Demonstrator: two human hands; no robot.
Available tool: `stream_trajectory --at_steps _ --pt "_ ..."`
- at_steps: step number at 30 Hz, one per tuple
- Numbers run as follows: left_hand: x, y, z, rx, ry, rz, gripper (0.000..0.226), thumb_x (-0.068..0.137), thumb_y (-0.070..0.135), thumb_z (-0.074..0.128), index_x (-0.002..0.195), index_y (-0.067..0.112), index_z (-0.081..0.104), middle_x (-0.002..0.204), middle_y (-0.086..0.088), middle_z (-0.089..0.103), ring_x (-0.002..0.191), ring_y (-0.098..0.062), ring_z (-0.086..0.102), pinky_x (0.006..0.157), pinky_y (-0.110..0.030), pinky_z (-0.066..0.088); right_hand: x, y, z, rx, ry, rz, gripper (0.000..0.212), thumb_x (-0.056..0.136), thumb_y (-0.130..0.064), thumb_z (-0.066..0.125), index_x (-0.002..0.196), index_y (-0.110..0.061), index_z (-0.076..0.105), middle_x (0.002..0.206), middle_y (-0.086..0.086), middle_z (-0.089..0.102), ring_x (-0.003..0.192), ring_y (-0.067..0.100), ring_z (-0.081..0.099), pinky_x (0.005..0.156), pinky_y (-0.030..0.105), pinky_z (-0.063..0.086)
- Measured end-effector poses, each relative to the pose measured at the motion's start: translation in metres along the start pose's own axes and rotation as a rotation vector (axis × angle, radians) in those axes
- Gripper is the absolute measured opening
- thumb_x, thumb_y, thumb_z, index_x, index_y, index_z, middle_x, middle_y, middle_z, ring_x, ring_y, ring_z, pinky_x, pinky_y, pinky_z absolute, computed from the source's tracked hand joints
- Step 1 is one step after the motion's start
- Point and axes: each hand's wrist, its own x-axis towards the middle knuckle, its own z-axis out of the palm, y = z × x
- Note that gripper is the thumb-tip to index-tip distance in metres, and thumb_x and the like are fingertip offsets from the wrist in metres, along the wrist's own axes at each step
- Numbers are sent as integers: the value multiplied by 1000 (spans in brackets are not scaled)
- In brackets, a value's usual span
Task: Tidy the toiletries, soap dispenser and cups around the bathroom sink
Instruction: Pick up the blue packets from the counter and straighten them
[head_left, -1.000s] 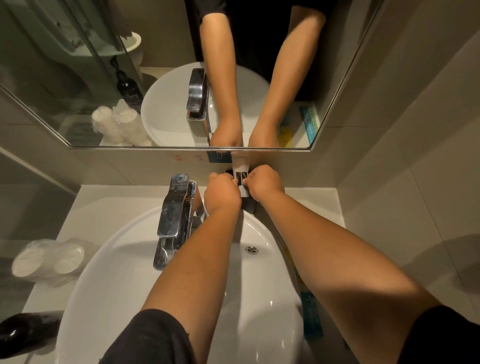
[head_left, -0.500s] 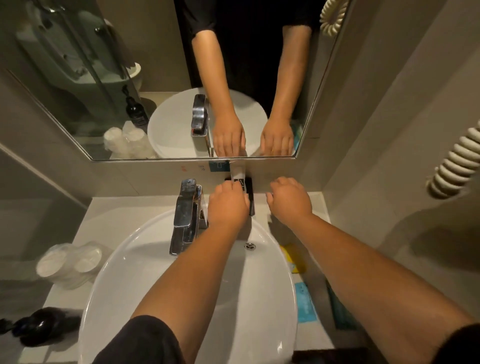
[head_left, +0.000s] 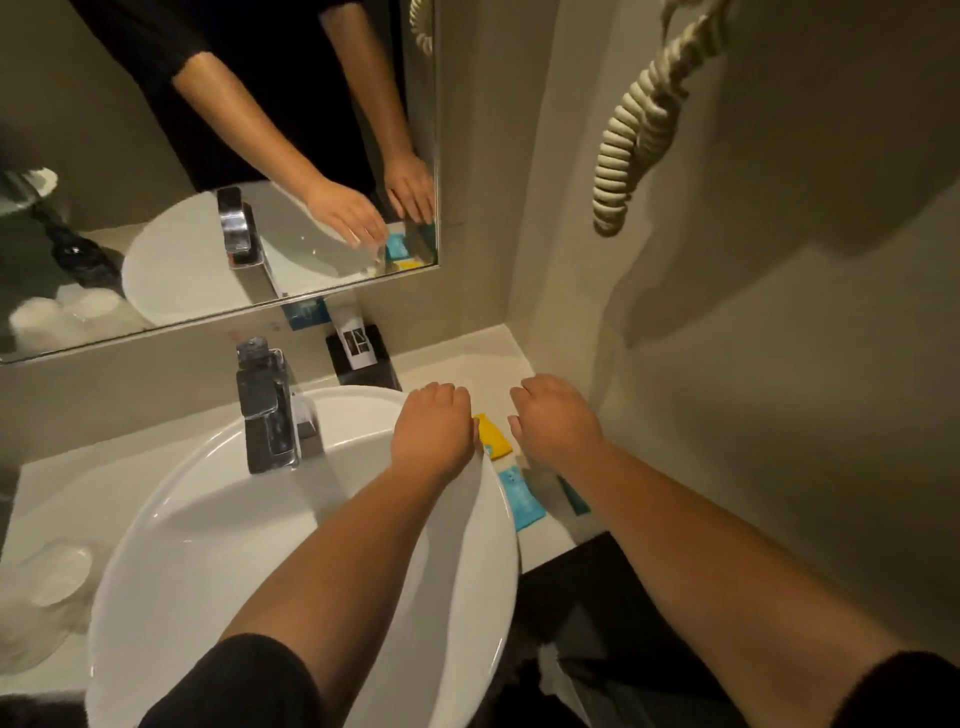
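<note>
A yellow toiletry packet (head_left: 492, 435) lies on the counter right of the white basin (head_left: 218, 525), with a light blue packet (head_left: 522, 499) and a teal packet (head_left: 574, 494) nearer me. My left hand (head_left: 434, 428) hovers over the basin's right rim beside the yellow packet, fingers curled down, holding nothing visible. My right hand (head_left: 556, 418) hangs over the counter just right of the packet, fingers bent and apart, empty. A black stand with a white tube (head_left: 358, 345) sits against the back wall behind the basin. Wrapped cups (head_left: 49, 587) stand at the far left.
A chrome faucet (head_left: 265, 405) rises at the basin's back. The mirror (head_left: 156, 130) covers the wall above. A coiled cream cord (head_left: 634, 124) hangs on the right wall. The counter (head_left: 467, 364) ends at the wall corner on the right.
Both hands left the black stand and white tube at the back wall and moved right, over the packets beside the basin. The view swung right.
</note>
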Motion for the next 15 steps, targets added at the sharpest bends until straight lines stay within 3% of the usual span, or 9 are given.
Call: stream_trajectory --at_steps 4,8,15 --pt "0 26 2 -36 -2 61 31 95 40 45 113 15 52 116 -7 58 104 -25 51 92 -36 39 -33 14 3 53 6 89 38 95 -35 45 124 -11 53 123 10 57 116 27 48 99 35 36" --pt "3 48 9 -32 -31 121 29 95 35 46 112 12 52 115 -8 58 103 -26 51 89 -34 38 -51 22 8 148 -53 208 39 95 -34 45 128 -13 49 122 7 56 112 23 50 88 35 45" --pt "17 76 29 -63 -174 26 23 95 26 47 110 9 52 109 -11 56 97 -27 52 77 -34 39 -59 29 26 195 -186 369 27 95 -28 48 116 -12 53 109 10 59 93 27 61 68 34 45"
